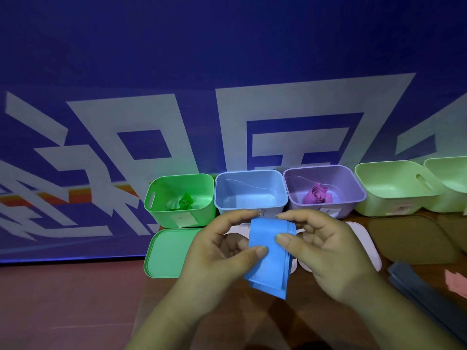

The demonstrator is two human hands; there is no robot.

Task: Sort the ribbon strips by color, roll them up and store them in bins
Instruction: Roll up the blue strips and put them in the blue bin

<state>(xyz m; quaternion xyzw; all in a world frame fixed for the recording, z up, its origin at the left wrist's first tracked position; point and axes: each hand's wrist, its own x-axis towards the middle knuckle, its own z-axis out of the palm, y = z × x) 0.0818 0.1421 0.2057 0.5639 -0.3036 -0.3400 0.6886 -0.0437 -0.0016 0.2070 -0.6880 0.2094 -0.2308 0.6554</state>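
Both my hands hold a stack of blue ribbon strips (pixel 269 258) above the table, just in front of the bins. My left hand (pixel 222 251) pinches the stack's left side with thumb on top. My right hand (pixel 321 251) pinches its right edge, where the layered ends show. Behind the hands stands a row of bins: a green bin (pixel 199 215) holding a rolled green ribbon (pixel 184 202), a blue bin (pixel 227 195) with nothing visible inside, and a purple bin (pixel 353 195) holding a rolled purple ribbon (pixel 317 194).
Two pale green bins (pixel 394 190) stand at the far right. A green lid (pixel 169 253), a white lid (pixel 371 251) and a brown lid (pixel 414 241) lie before the bins. Dark grey strips (pixel 424 291) and pink strips (pixel 457 284) lie at the right. A blue banner hangs behind.
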